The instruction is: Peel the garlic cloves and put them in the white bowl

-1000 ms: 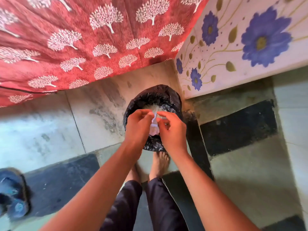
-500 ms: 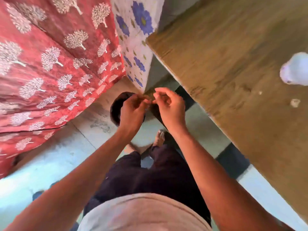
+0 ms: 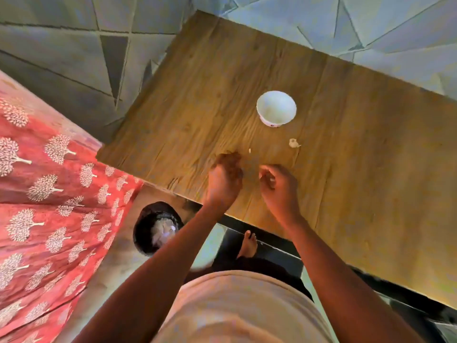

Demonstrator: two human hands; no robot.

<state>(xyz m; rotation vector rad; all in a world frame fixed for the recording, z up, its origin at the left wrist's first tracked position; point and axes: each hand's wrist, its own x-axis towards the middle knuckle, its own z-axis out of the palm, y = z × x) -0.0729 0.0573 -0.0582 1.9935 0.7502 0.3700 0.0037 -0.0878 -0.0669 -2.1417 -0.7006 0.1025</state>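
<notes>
One white bowl (image 3: 276, 108), one garlic piece (image 3: 293, 143) beyond both grips. Right grip (image 3: 278, 185) pinches clove; left (image 3: 225, 177) curled, blurred. Hands moved from bin (image 3: 156, 227) to surface (image 3: 358, 169).

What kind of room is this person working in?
Probably a room in a home, perhaps a bedroom or living space: a wooden table stands beside a bed with a red tree-print sheet, with a lined bin on the tiled floor.
</notes>
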